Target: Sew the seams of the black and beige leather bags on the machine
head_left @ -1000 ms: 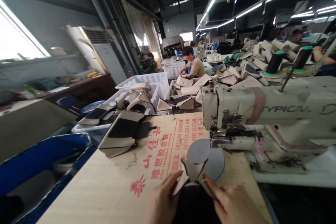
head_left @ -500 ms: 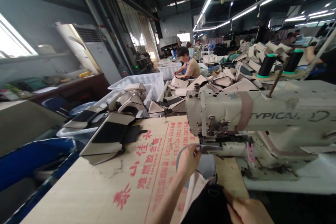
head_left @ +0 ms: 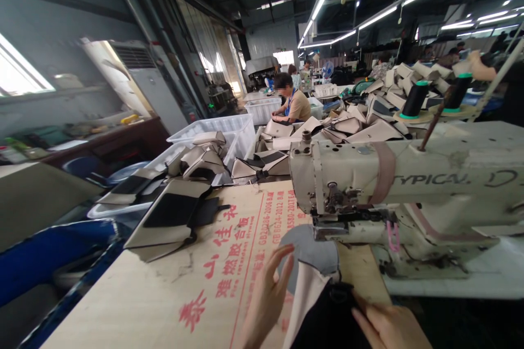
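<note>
A sewn beige and black fabric piece point(head_left: 311, 294) with a grey flap point(head_left: 317, 253) lies in front of the sewing machine point(head_left: 347, 174). The top of the flap reaches the machine's narrow arm below the needle area. My left hand point(head_left: 270, 289) is beside the flap's left edge, fingers loosely bent and apart, holding nothing. At the lower right, my right hand point(head_left: 388, 327) grips the black edge of the piece between thumb and fingers. A dark buckle-like part shows on the black section. The lower end of the piece runs out of view.
On the plywood board point(head_left: 164, 289) with red print rests a finished-looking beige and black piece point(head_left: 172, 218). Plastic bins point(head_left: 241, 131) of similar pieces stand behind it. A blue-lined container point(head_left: 53, 262) is at the left. Two black thread cones point(head_left: 415, 101) rise behind the machine. A co-worker point(head_left: 297, 101) sits farther back.
My left hand has let go of the grey flap near the needle and drawn back down and left, its fingers opening. My right hand keeps its hold on the black edge.
</note>
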A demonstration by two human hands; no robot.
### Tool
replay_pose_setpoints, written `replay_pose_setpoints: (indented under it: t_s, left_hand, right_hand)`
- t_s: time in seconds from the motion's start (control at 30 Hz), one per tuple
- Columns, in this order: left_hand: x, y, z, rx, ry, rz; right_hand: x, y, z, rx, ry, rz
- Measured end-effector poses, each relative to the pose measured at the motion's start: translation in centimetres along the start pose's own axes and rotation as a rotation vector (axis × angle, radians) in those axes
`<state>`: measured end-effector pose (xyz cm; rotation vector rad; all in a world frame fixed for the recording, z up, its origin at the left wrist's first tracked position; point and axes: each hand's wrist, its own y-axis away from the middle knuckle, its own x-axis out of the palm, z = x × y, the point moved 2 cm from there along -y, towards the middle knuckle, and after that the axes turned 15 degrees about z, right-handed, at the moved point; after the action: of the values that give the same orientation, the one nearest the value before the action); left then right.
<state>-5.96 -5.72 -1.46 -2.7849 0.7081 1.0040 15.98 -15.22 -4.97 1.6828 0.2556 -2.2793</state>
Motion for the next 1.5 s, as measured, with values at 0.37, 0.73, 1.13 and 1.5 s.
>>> replay_pose_setpoints:
  t_s: [0.37,0.73,1.13,1.5]
  left_hand:
    - [0.4,2.7,-2.7,0.066,-0.119,0.064]
    - [0.7,-0.1,-5.2,0.121,-0.497,0.046]
    - [1.3,0.4,-4.3,0.125,-0.357,0.049]
    - [-0.5,0.1,-5.0,0.231,-0.245,0.192]
  right_hand:
    - [-4.1,-4.2,0.0,-0.048,-0.121,0.1]
    - [-3.5,-5.1,0.3,-0.074,-0.212,-0.205]
    - [-3.0,-6.2,-0.2,-0.181,-0.395,-0.17]
    - [-4.4,-6.0,-0.6,-0.296,-0.314,-0.087]
